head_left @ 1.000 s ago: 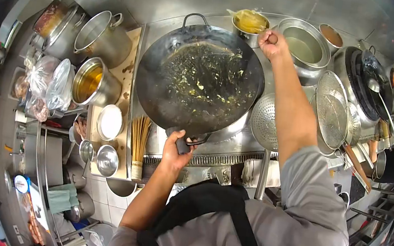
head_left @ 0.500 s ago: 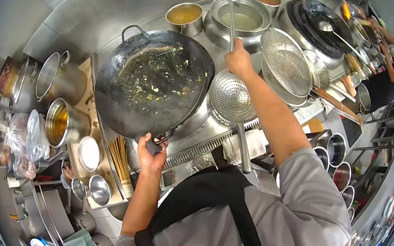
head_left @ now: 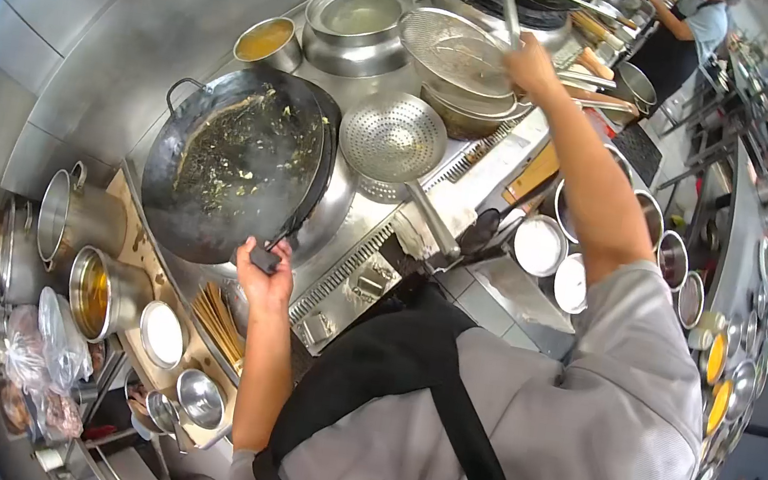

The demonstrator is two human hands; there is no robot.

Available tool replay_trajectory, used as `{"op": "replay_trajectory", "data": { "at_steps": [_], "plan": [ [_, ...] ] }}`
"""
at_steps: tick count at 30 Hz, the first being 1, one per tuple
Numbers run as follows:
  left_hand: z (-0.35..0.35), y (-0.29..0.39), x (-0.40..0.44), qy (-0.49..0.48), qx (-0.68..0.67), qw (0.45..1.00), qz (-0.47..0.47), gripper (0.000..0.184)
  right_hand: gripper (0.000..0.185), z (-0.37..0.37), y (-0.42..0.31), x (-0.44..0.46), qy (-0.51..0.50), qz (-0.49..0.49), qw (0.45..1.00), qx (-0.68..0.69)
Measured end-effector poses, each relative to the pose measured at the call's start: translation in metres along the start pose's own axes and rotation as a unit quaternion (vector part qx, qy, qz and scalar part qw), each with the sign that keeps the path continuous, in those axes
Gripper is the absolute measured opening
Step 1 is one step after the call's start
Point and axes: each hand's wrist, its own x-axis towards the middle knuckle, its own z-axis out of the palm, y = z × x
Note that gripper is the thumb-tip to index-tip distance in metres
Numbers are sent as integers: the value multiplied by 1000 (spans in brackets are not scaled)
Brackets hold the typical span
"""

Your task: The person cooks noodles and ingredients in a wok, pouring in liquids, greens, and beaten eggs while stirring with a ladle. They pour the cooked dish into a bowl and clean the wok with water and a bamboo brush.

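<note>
My left hand is wrapped round the dark handle of a blackened wok, which rests on the stove. Dark leafy bits and pale scraps lie in the steaming wok. Out to the right, my right hand grips the upright handle of a metal ladle. The ladle's bowl reaches the top of the view, over the second stove, and its contents are hidden. A perforated skimmer rests beside the wok, its handle towards me. Near my right hand, a wire-mesh strainer sits over a pot.
Behind the wok stand a pot of orange liquid and a wide pot of pale liquid. On the left are a steel pot of yellow oil, a white bowl and a bamboo brush. Another person stands at the far right.
My view has turned to the right. My right hand has carried the ladle rightwards, from above the skimmer to beyond the mesh strainer. My left hand still holds the wok handle.
</note>
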Motion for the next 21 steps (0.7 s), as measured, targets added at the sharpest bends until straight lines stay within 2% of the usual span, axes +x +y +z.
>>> {"op": "replay_trajectory", "data": {
  "at_steps": [1, 3, 5, 6, 8, 11, 15, 19, 21],
  "plan": [
    [-1, 4, 2, -5, -1, 1000, -5, 17, 40, -16, 19, -5, -19, 9, 999, -28],
    [-10, 6, 11, -13, -21, 999, -31, 16, 24, -63, -3, -71, -20, 150, 987, 54],
    [-12, 5, 12, -29, -22, 999, -38, 17, 21, -80, 11, -122, 24, 184, 967, 175],
    [-12, 5, 13, -32, -21, 998, -41, 17, 21, -88, 24, -140, 30, 187, 966, 174],
    [-8, 8, 13, -35, -23, 997, -61, 17, 30, -99, 45, -174, -22, 222, 945, 240],
    [-5, 6, 7, -36, -20, 998, -38, 17, 40, -100, 20, -248, 30, 239, 932, 272],
    [-13, 7, 19, -37, -27, 997, -62, 15, 59, -67, 2, -297, 59, 174, 936, 300],
    [-16, 7, 20, -26, -45, 998, -48, 14, 60, -28, -25, -267, -24, 57, 903, 425],
    [-4, 1, 3, -14, -27, 999, -11, 15, 61, 0, -43, -228, -83, 64, 894, 436]
  ]
}}
